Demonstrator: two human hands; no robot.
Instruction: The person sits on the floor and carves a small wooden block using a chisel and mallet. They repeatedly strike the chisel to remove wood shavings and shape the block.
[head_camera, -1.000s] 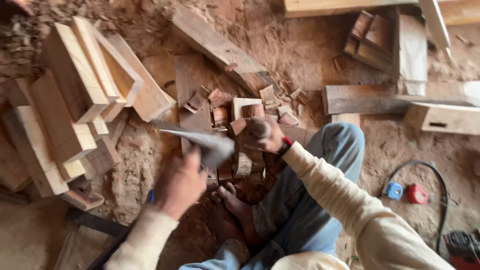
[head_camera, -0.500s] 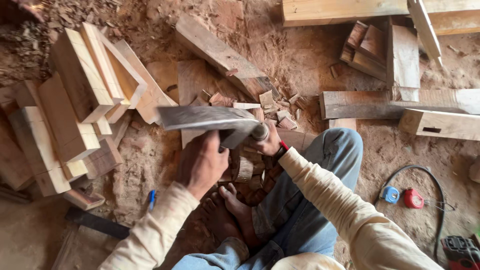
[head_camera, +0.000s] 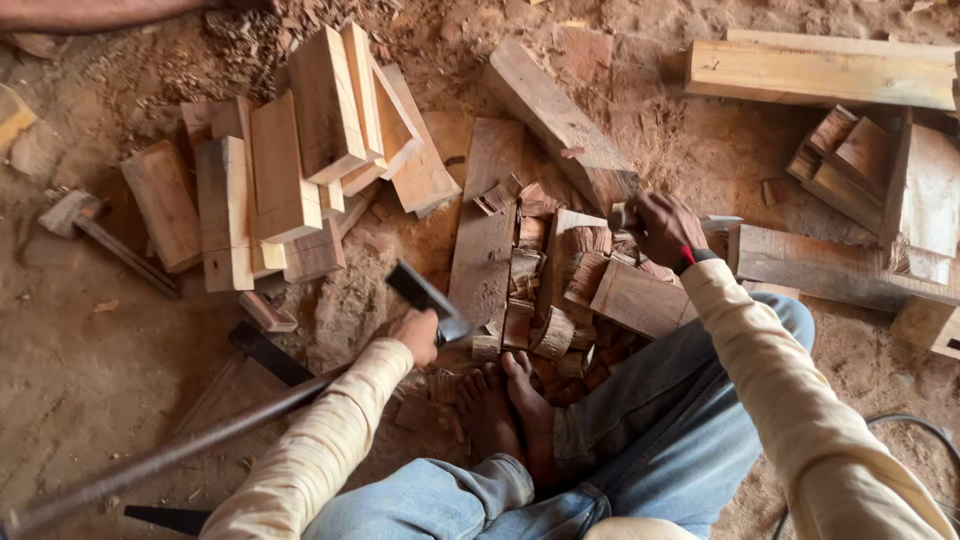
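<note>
Left hand (head_camera: 418, 335) dropped, fingers clasping adze (head_camera: 428, 295); right hand (head_camera: 662, 226) grips wood (partly hidden) (head_camera: 620, 215).

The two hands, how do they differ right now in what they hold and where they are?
The left hand grips a dark flat-headed tool, off to the side of the wood scraps; the right hand is closed on a pale, partly hidden piece at the far edge of the scraps. The left hand sits near the bare feet; the right hand reaches farther out. Both come from cream sleeves.
</note>
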